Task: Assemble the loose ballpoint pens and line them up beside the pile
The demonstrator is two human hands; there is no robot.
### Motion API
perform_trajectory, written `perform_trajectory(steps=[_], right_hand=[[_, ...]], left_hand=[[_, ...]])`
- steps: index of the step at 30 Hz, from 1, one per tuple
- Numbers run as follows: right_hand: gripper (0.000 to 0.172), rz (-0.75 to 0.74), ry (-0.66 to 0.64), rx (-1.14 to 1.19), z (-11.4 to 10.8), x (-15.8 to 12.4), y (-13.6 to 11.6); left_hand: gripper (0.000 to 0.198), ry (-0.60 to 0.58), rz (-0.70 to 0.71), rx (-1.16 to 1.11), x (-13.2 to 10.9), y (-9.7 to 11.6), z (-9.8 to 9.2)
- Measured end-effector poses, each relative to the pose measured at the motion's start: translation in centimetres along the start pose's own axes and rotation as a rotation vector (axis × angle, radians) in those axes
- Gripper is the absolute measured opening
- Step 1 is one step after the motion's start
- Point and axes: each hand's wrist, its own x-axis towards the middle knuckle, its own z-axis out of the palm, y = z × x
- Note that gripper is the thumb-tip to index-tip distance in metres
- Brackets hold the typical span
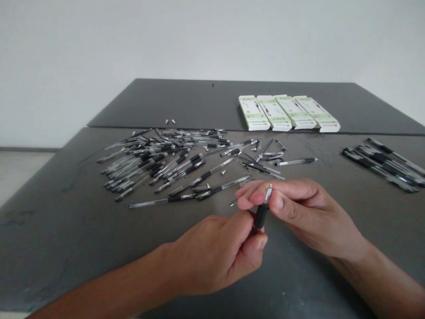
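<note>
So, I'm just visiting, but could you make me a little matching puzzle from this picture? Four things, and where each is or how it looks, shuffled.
Things:
1. Black-gripped pen
2. Four printed cartons
3. Large scatter of pens and pen parts
4. Smaller group of pens

Places and looks:
A. Spread mostly across the left and middle of the table
B. Near the table's right edge
C. White and light green, side by side
D. Held in the left hand, with the right hand at its silver tip

Pairs: 1-D, 2-C, 3-A, 4-B
</note>
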Motion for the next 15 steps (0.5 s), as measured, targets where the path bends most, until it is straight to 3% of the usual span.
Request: perform_trajectory(steps=[2, 5, 8, 11, 15], right_hand=[[0.013, -0.015, 0.116, 0.024, -0.1, 0.3, 0.1], [0.022, -0.064, 0.361, 0.052, -0.6, 1.0, 0.4], [0.022, -0.086, 0.502, -0.308, -1.7, 1.6, 1.0], [0.014, -0.187, 0.419, -0.822, -2.8, 1.9, 1.8], [0.016, -0.322, 0.193, -1.078, -2.4, 2.6, 2.2]], left_hand=[[0.018, -0.016, 0.009, 0.011, 0.0, 0.2, 0.0], [0.016, -0.009, 0.085, 0.055, -0.1, 0.3, 0.6], [0.016, 0.040, 0.214, 0.063, -0.5, 0.1, 1.5], [0.016, 0.108, 0.355, 0.054, -0.7, -0.1, 2.3], [0.014, 0.148, 0.394, 0.046, -0.6, 0.1, 2.3]])
